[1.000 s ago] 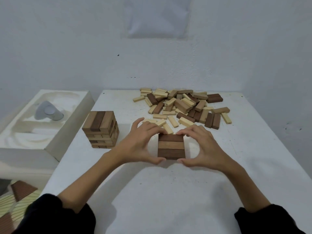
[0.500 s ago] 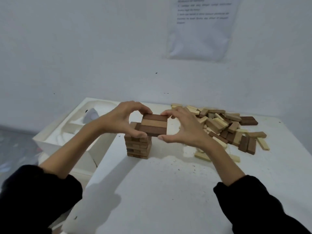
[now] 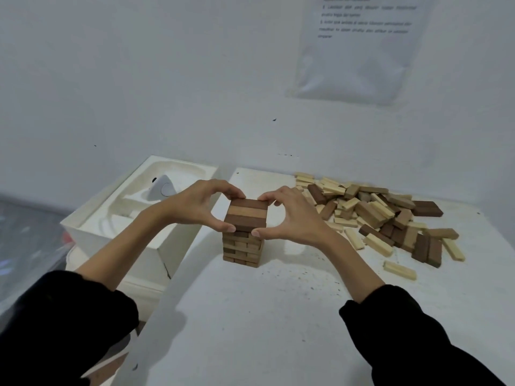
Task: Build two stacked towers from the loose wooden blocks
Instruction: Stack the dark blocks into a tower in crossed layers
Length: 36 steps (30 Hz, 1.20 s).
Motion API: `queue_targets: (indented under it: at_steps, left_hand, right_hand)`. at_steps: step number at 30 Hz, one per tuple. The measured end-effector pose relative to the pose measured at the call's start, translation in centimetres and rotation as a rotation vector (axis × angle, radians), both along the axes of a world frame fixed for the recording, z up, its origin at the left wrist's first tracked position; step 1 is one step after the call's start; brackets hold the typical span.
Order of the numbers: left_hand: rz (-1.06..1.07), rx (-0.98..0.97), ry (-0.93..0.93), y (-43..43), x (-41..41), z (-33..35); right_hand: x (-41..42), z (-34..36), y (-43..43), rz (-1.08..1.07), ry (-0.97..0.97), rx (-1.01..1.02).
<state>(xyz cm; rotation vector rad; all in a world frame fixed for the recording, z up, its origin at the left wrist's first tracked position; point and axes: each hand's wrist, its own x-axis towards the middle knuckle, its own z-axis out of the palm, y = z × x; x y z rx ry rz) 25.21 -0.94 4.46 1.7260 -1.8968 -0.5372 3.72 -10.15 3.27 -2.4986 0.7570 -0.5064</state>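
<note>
1. Since half a second ago, the three-block layer [image 3: 246,215] has shifted left, from overhanging the tower [image 3: 242,250] to sitting squarely on its top.
2. Head view: the left hand [image 3: 195,206] pinches the layer's left end and the right hand [image 3: 292,215] its right end. Both hands have thumbs on the near edge and fingers over the far edge.
3. Its blocks lie flat, long axes running left to right: dark, light, dark.
4. The tower stands upright on the counter [image 3: 278,316], close to its left edge, left of the loose blocks [image 3: 376,215].
</note>
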Motion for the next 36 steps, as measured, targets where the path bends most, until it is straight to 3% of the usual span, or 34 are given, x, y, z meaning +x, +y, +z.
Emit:
queue_targets:
  at_steps: [36]
  left_hand:
    - [-0.037,0.014,-0.054,0.05,0.12,0.34]
  right_hand:
    - [-0.14,-0.65,0.42,-0.045,-0.038,-0.002]
